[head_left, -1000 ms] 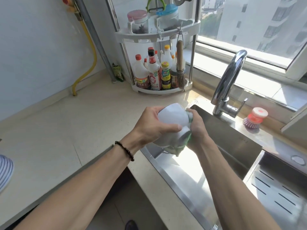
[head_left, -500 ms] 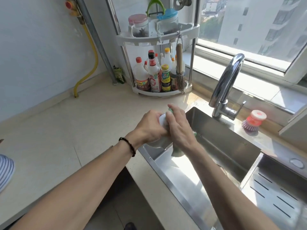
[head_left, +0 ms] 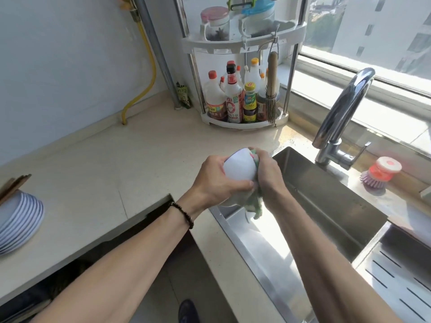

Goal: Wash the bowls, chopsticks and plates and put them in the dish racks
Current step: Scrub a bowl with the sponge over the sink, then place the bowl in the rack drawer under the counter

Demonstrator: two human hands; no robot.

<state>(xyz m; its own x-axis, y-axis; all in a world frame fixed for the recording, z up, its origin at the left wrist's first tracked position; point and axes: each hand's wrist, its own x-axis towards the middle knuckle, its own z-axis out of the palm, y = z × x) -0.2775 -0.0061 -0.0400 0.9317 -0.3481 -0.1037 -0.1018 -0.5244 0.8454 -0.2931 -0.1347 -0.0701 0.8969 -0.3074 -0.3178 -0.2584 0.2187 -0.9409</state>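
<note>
A white bowl [head_left: 239, 169] is held bottom-up over the near left corner of the steel sink [head_left: 326, 206]. My left hand [head_left: 217, 183] grips it from the left, thumb across its side. My right hand [head_left: 268, 176] holds a green dishcloth [head_left: 255, 203] against the bowl's right side; the cloth's end hangs below. At the far left edge sits a stack of blue-striped plates [head_left: 16, 224] with brown chopsticks [head_left: 12, 185] lying on top.
A chrome tap [head_left: 342, 113] arches over the sink's far side, with a red dish brush [head_left: 382, 173] beside it. A corner rack [head_left: 245, 108] of sauce bottles stands at the back. A slotted drain tray [head_left: 401, 276] lies at the right. Beige counter [head_left: 93, 171] stretches left.
My right hand with the cloth has moved from over the bowl's top to its right side. The camera has tilted, which brings the plate stack and chopsticks further into view.
</note>
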